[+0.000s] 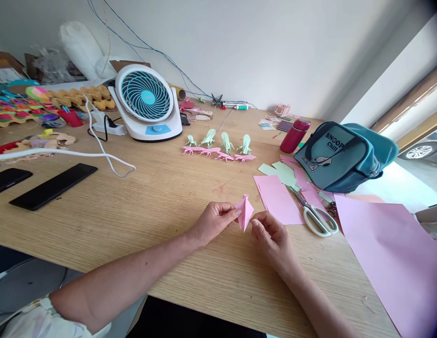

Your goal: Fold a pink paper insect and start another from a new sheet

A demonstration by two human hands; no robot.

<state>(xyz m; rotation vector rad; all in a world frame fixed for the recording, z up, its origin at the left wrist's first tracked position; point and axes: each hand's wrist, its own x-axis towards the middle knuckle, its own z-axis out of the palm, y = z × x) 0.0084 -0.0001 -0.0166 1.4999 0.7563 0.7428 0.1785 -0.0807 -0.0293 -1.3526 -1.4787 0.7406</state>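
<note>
A small folded pink paper piece [245, 212] is held just above the wooden table [141, 206], between both hands. My left hand [214, 220] pinches its left side with thumb and fingers closed. My right hand [271, 234] pinches its lower right edge. A stack of pink square sheets [277, 199] lies just right of the hands. Farther back stands a row of finished green paper figures on pink bases [220, 148].
White-handled scissors [317, 216] lie on the pink sheets, with a large pink sheet [394, 253] at the right edge. A teal bag [345, 155], a red bottle [295, 136], a desk fan [148, 103], two black phones [52, 185] and a white cable [98, 150] surround the work area.
</note>
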